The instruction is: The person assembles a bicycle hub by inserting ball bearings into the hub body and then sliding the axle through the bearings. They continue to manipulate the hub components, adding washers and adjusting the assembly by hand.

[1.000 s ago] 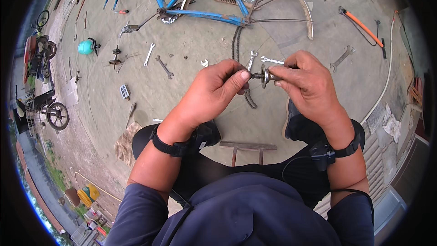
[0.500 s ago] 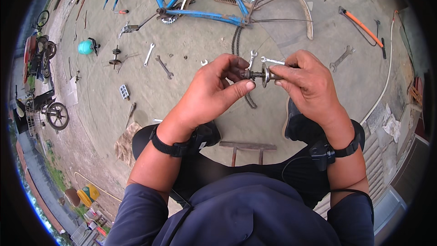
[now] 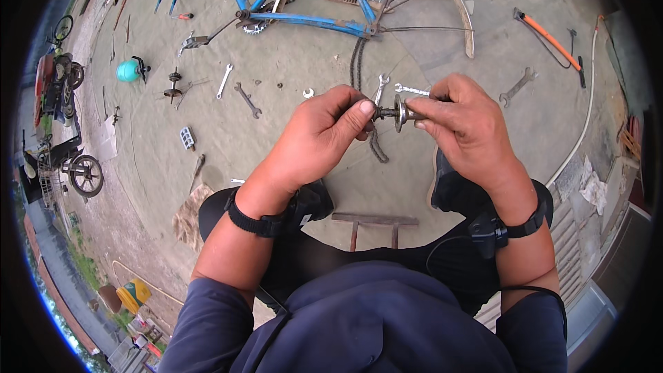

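Note:
A greasy metal wheel hub (image 3: 399, 113) with a shiny round flange lies level between my two hands, above the ground. My left hand (image 3: 319, 131) pinches its dark left end between thumb and fingers. On the other side, just past the flange, the thumb and fingers of my right hand (image 3: 468, 124) grip the right end. Parts of both ends are hidden by my fingers. Beneath the hub, a bicycle chain (image 3: 356, 65) runs along the ground. Two open-ended wrenches, one upright (image 3: 380, 88) and one slanting (image 3: 411, 89), lie just beyond my hands.
A blue bicycle frame (image 3: 311, 21) and a wheel rim (image 3: 470, 43) lie ahead. Leftward are another hub (image 3: 173, 85), a pedal (image 3: 187, 139), wrenches (image 3: 224, 81) and a teal round container (image 3: 128, 70). An orange-framed hacksaw (image 3: 549, 38) lies right. A small wooden stool (image 3: 375, 220) stands between my feet.
My left thumb has moved up and left onto the hub's end, and its fingers have closed in. The hub has shifted slightly left. My right hand keeps its grip.

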Action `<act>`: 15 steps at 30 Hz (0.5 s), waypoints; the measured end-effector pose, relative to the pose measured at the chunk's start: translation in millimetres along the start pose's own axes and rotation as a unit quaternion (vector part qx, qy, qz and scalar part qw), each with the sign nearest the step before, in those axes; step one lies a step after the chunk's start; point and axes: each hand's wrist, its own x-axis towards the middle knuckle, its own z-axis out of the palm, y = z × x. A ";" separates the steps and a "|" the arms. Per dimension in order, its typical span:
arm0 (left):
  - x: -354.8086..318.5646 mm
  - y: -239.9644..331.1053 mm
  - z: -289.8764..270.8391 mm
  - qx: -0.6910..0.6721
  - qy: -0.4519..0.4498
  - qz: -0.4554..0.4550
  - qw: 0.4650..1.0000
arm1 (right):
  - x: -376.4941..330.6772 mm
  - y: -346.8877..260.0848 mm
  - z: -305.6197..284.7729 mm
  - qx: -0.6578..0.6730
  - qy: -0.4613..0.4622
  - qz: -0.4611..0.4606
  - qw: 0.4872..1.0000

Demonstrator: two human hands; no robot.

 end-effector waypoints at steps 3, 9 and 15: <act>-1.7 5.4 3.6 0.023 0.018 0.023 0.999 | -1.6 1.1 -1.6 0.001 -0.014 -0.005 1.000; -0.8 8.2 2.9 0.010 0.024 0.024 0.999 | 1.8 -2.2 -4.3 -0.015 -0.011 -0.007 1.000; -1.8 -0.6 5.1 -0.025 0.024 0.045 0.998 | 0.3 -0.8 -2.8 -0.012 -0.008 -0.014 1.000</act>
